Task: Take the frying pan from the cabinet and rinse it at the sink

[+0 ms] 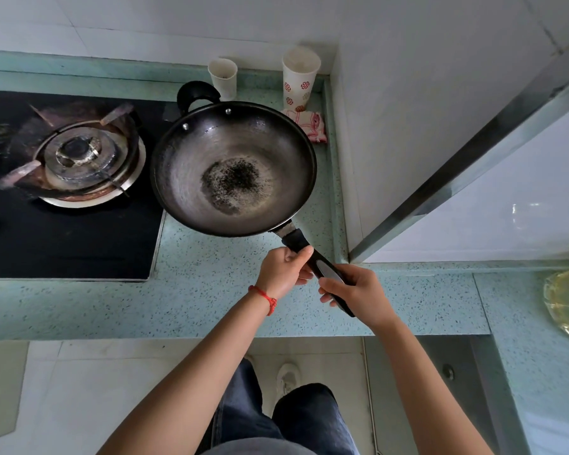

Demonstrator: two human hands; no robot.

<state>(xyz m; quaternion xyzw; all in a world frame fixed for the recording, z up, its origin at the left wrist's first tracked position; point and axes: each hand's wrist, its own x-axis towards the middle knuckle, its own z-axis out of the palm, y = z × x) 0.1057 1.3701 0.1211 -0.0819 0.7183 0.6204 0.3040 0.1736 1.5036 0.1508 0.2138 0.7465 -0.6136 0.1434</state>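
Observation:
A dark round frying pan (234,169) with a burnt black patch in its middle sits over the speckled green counter (211,300), just right of the stove. Its long black handle (322,269) points toward me. My left hand (284,269), with a red string on the wrist, grips the handle near the pan. My right hand (358,295) grips the handle's near end. A small black loop handle shows at the pan's far rim. No sink is in view.
A gas burner (79,159) on a black glass hob lies to the left. Two paper cups (301,77) and a folded pink-and-white cloth (309,124) stand behind the pan by the wall. A cabinet edge (457,178) rises on the right; a yellowish translucent object (567,303) lies far right.

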